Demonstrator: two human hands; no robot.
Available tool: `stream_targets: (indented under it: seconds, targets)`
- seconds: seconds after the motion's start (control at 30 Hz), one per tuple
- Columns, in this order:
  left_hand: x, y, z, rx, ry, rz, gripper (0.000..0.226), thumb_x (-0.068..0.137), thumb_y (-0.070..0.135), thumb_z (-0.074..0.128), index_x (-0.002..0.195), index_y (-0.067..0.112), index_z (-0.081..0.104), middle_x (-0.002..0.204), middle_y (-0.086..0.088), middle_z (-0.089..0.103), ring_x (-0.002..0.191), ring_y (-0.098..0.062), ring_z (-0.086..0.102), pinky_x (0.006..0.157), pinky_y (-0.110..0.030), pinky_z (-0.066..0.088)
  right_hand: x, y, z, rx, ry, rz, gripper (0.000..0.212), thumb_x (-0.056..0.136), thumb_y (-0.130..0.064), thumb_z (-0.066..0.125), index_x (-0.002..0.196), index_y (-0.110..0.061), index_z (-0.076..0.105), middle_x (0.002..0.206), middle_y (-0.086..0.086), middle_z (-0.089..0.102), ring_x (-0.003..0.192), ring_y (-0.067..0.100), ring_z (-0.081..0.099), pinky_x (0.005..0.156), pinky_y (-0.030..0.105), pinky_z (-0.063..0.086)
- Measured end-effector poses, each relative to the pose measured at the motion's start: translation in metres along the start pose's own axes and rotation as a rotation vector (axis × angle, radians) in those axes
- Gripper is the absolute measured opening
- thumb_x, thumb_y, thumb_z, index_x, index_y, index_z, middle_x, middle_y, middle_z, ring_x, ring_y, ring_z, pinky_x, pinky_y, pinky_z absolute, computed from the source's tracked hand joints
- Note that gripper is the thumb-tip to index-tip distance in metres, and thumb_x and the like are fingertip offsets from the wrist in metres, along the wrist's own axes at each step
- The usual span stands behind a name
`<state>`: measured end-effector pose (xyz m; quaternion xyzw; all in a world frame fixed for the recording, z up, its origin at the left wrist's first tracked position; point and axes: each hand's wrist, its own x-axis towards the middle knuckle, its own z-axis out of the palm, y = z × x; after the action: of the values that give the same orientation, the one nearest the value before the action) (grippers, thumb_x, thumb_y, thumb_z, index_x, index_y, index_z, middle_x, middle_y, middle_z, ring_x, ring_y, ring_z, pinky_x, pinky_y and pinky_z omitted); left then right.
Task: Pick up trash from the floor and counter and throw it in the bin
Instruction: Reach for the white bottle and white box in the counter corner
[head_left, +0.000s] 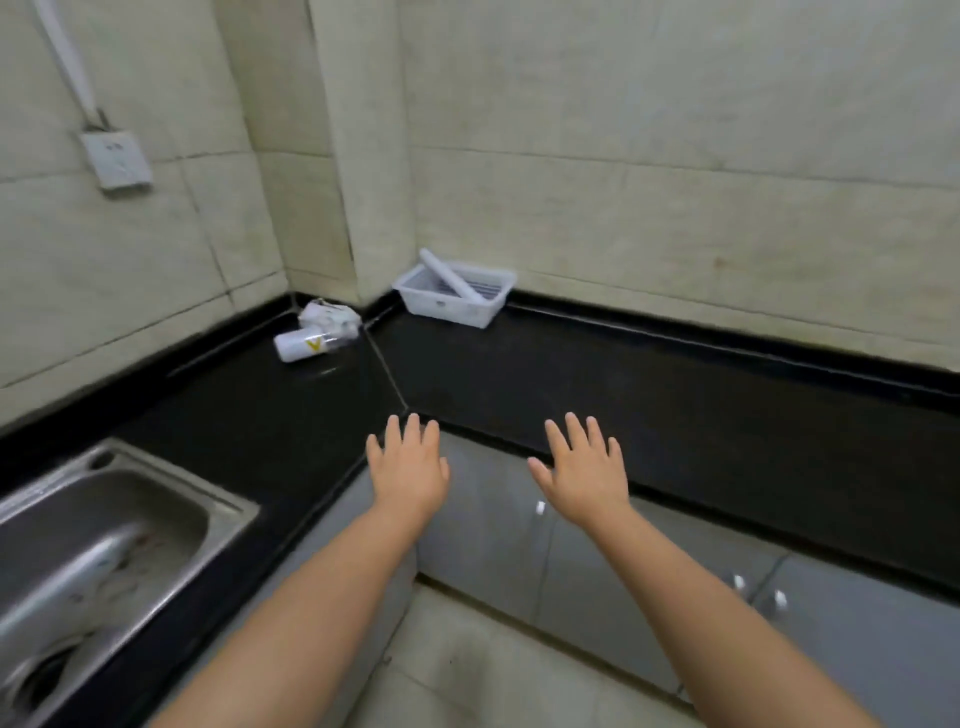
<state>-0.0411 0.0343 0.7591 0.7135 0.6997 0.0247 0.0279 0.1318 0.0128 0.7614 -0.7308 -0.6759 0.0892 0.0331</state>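
hands: left hand (410, 467) and right hand (584, 470) both spread flat, holding nothing
bottle (311, 344): on counter (571, 384) corner, 11 o'clock from left hand, long axis 8-to-2
nearer: left hand

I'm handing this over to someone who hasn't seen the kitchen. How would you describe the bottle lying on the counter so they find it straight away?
Start at the black L-shaped counter and follow it to its inner corner by the tiled wall. There, left of the white plastic basket, a white bottle lies on its side against a crumpled white wrapper. A yellow mark on its label sets it apart.
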Motion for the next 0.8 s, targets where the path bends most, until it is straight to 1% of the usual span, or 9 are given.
stream_targets:
  seconds: [0.23, 0.33, 0.5, 0.6, 0.67, 0.8]
  targets:
    - [0.097, -0.110, 0.003, -0.028, -0.005, -0.307, 0.054, 0.100, 0.033, 0.035, 0.150, 0.020, 0.018, 0.161, -0.003, 0.015, 0.149, -0.025, 0.008, 0.121, -0.046, 0.015, 0.158, -0.097, 0.010, -0.053, -0.047, -0.277, 0.059, 0.098, -0.045, 0.027, 0.149, -0.020, 0.012, 0.161, 0.006, 0.007, 0.149, 0.028, 0.001, 0.120, 0.047, 0.010]
    - [0.147, -0.146, 0.011, -0.045, -0.011, -0.432, 0.054, 0.100, 0.032, 0.034, 0.150, 0.019, 0.018, 0.160, -0.003, 0.015, 0.149, -0.025, 0.009, 0.121, -0.045, 0.015, 0.234, -0.137, 0.015, -0.059, -0.056, -0.386, 0.058, 0.098, -0.043, 0.028, 0.149, -0.019, 0.013, 0.160, 0.007, 0.010, 0.148, 0.028, 0.003, 0.120, 0.047, 0.012]
    - [0.223, -0.200, 0.025, -0.114, -0.069, -0.625, 0.053, 0.101, 0.031, 0.034, 0.150, 0.019, 0.019, 0.160, -0.003, 0.016, 0.149, -0.026, 0.009, 0.121, -0.044, 0.016, 0.352, -0.202, 0.025, -0.123, -0.113, -0.552, 0.058, 0.098, -0.042, 0.031, 0.148, -0.018, 0.015, 0.159, 0.007, 0.016, 0.148, 0.027, 0.008, 0.119, 0.047, 0.016]
    - [0.253, -0.222, 0.039, -0.198, -0.100, -0.696, 0.053, 0.101, 0.032, 0.035, 0.150, 0.018, 0.020, 0.160, -0.003, 0.018, 0.149, -0.026, 0.011, 0.119, -0.043, 0.021, 0.406, -0.237, 0.037, -0.178, -0.151, -0.632, 0.061, 0.096, -0.042, 0.036, 0.148, -0.016, 0.018, 0.157, 0.009, 0.022, 0.147, 0.028, 0.014, 0.119, 0.046, 0.020]
    - [0.269, -0.232, 0.051, -0.242, -0.113, -0.708, 0.054, 0.100, 0.032, 0.037, 0.150, 0.017, 0.021, 0.160, -0.003, 0.019, 0.148, -0.025, 0.013, 0.118, -0.043, 0.023, 0.435, -0.257, 0.046, -0.228, -0.171, -0.683, 0.063, 0.094, -0.042, 0.041, 0.147, -0.014, 0.021, 0.155, 0.010, 0.027, 0.145, 0.027, 0.020, 0.118, 0.045, 0.024]
    - [0.300, -0.260, 0.077, -0.287, -0.165, -0.714, 0.055, 0.100, 0.032, 0.037, 0.150, 0.016, 0.020, 0.160, -0.005, 0.018, 0.149, -0.025, 0.013, 0.120, -0.041, 0.023, 0.483, -0.300, 0.064, -0.245, -0.214, -0.704, 0.066, 0.090, -0.042, 0.051, 0.144, -0.013, 0.026, 0.148, 0.012, 0.037, 0.137, 0.028, 0.035, 0.113, 0.044, 0.033]
